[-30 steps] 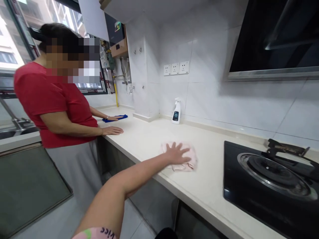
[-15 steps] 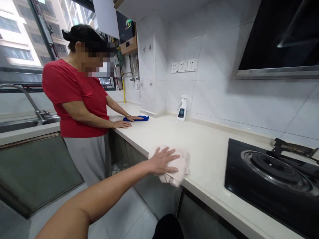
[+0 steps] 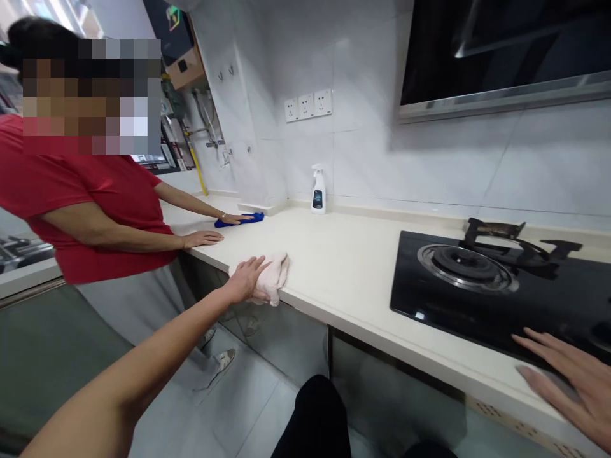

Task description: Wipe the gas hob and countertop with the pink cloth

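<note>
Along the counter (image 3: pixel 348 273) edge, a pink cloth (image 3: pixel 274 277) is bunched under the left hand (image 3: pixel 245 281), grip closed on it (limp, light; best taken by the fold). The right hand (image 3: pixel 563 381) is held open beside the stove (image 3: pixel 429 305).

Left arm (image 3: pixel 143 362): bare, slim, running from the left hand to the frame edge. Left hand (image 3: pixel 245 280): bare, ungloved. Right hand (image 3: pixel 568 381): bare, ungloved, with long, slender fingers (image 3: pixel 544 348). Below and between the hands: black trouser leg (image 3: pixel 315 413), plain fabric.
</note>
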`<action>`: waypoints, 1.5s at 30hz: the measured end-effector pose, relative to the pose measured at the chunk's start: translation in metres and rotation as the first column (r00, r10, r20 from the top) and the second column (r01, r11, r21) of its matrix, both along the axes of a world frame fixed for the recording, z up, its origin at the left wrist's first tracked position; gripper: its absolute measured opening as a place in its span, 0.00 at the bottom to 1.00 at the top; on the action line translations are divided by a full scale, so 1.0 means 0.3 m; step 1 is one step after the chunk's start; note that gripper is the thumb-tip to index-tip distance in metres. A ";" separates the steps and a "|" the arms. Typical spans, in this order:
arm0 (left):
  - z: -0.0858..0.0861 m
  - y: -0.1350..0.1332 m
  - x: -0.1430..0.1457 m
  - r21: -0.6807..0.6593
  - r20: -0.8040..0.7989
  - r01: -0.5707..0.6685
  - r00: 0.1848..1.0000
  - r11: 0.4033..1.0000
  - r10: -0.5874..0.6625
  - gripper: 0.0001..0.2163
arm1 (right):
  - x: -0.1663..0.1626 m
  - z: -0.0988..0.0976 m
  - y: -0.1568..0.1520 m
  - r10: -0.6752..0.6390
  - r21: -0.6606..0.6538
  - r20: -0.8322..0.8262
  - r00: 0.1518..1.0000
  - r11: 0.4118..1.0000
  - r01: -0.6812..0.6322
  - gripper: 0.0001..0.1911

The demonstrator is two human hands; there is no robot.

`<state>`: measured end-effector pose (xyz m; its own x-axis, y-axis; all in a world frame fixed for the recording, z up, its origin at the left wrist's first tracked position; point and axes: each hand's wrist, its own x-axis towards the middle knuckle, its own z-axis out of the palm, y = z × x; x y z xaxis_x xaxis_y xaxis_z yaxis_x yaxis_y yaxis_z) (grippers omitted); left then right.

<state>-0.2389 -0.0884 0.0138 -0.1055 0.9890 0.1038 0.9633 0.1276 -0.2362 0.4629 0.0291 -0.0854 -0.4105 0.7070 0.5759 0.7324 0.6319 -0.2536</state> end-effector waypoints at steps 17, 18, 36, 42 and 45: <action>-0.199 0.044 1.005 0.269 0.067 0.472 0.860 0.839 -0.505 0.41 | -0.083 0.109 -0.043 -0.116 -0.121 0.131 0.985 0.984 0.132 0.34; -0.214 0.050 1.072 0.290 0.061 0.504 0.838 0.813 -0.542 0.40 | -0.087 0.112 -0.044 -0.121 -0.123 0.127 0.985 0.983 0.137 0.34; -0.141 0.059 0.495 0.355 -0.084 0.507 0.854 0.785 -0.514 0.29 | -0.142 0.210 -0.108 -0.142 -0.200 0.104 0.984 0.967 0.161 0.31; -0.148 0.067 0.345 0.506 -0.151 0.435 0.895 0.745 -0.421 0.25 | -0.153 0.225 -0.109 -0.142 -0.186 0.084 0.986 0.970 0.156 0.29; -0.170 0.061 0.472 0.543 -0.171 0.370 0.928 0.754 -0.332 0.27 | -0.155 0.226 -0.105 -0.140 -0.175 0.063 0.988 0.973 0.149 0.28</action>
